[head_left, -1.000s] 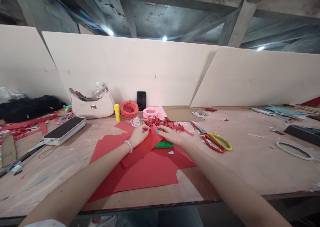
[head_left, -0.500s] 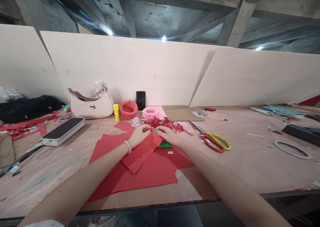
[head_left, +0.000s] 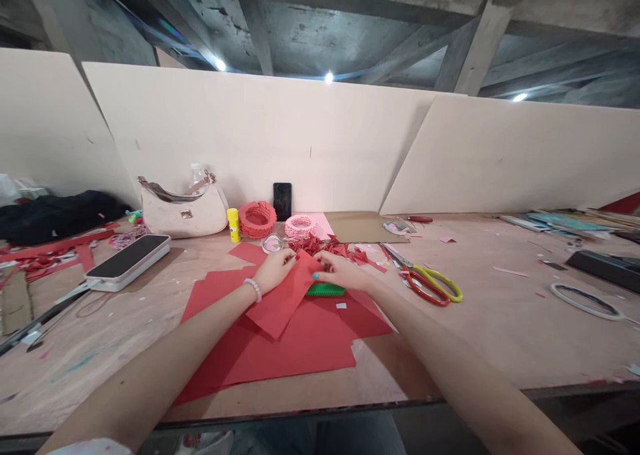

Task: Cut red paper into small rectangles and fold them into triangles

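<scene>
At the middle of the pale, wood-topped bench (head_left: 500,335), a small, loose sheet of plain red paper (head_left: 280,301) is held at its upper left edge by the left hand (head_left: 273,271), between thumb and fingers. By the right hand (head_left: 345,271), curled fingers are brought to the sheet's upper right edge; whether the paper is pinched there cannot be told. The sheet is slanted over a spread of larger red paper sheets (head_left: 280,361), which are laid overlapping on the bench. Just beneath the right hand, a green, ridged plastic object (head_left: 326,290) is partly covered, and a small white paper scrap (head_left: 341,305) is seen just in front of it.

Beyond the hands, a heap of crumpled red paper strips (head_left: 320,245) is gathered. Behind it are placed a stack of pink paper rings (head_left: 301,226), a stack of red paper rings (head_left: 257,219) and a yellow glue stick (head_left: 233,226), set upright. A black phone (head_left: 283,201) is leaned against the white partition (head_left: 250,135). To the right, scissors with red and yellow handles (head_left: 433,283) are left with their blades pointed towards the partition.
</scene>
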